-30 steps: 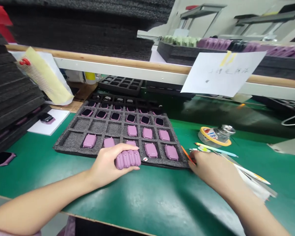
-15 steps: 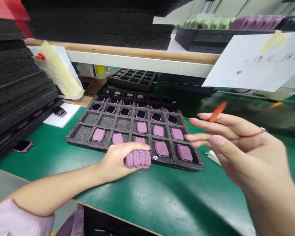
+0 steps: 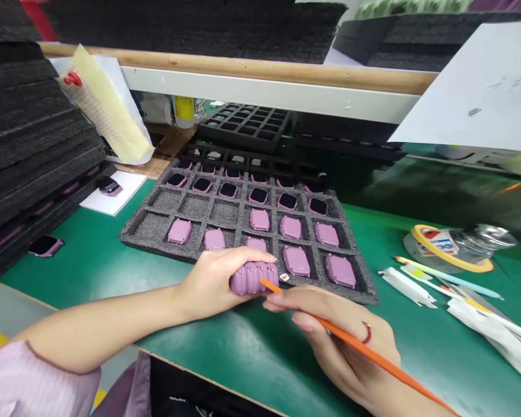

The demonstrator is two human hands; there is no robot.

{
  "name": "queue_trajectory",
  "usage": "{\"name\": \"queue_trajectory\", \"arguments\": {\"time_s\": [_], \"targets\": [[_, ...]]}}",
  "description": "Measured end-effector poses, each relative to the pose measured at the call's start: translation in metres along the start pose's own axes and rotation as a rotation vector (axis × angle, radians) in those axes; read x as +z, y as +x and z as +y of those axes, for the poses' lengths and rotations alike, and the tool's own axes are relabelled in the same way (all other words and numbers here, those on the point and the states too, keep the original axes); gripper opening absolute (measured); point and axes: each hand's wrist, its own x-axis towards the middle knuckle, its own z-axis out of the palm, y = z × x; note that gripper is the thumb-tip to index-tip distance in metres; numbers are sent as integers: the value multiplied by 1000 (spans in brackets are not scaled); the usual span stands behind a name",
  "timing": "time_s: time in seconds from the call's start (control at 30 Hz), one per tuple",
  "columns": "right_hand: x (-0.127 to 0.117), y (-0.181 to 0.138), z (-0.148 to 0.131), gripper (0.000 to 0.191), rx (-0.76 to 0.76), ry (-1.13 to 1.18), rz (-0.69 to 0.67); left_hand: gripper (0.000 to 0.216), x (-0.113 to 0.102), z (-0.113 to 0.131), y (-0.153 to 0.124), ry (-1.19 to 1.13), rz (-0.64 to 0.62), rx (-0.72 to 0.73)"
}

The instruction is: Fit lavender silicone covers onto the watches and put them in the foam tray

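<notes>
My left hand [image 3: 211,275] is closed around a row of several pink-purple watch cases [image 3: 252,279], pressed together side by side over the front edge of a dark foam tray [image 3: 132,238]. Between the fingers of my right hand [image 3: 345,336] is a slim orange stick [image 3: 384,360]. Its flat tip is at the sides of the held cases; whether it touches them I cannot tell. Other purple cases [image 3: 296,260] lie in the tray's front compartments. Watches with black screens [image 3: 258,196] fill compartments farther back. A few front-left compartments hold nothing.
At right lie a clear bottle [image 3: 434,246] with a metal top, a pale blue stick [image 3: 473,282] and crumpled white wrappers [image 3: 408,286]. Stacked foam trays [image 3: 35,127] rise at left, near a loose watch [image 3: 46,245]. A shelf edge [image 3: 243,87] crosses above.
My right hand has come down and left, turning the orange stick so its tip is at the held cases. My left hand keeps its grip. The view has shifted slightly.
</notes>
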Motion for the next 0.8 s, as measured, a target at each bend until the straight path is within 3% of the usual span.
{"name": "queue_trajectory", "arguments": {"time_s": [0.17,0.37,0.53,0.8], "targets": [[1,0,7,24,-18,-94,75,36,1,0,0,20,9,-11],[5,-1,10,42,-70,-84,87,36,1,-1,0,33,19,-24],[7,-2,12,42,-168,-102,70,34,0,0,0,35,5,-25],[6,-2,14,43,-163,-76,60,36,1,-1,-1,25,-8,-47]]}}
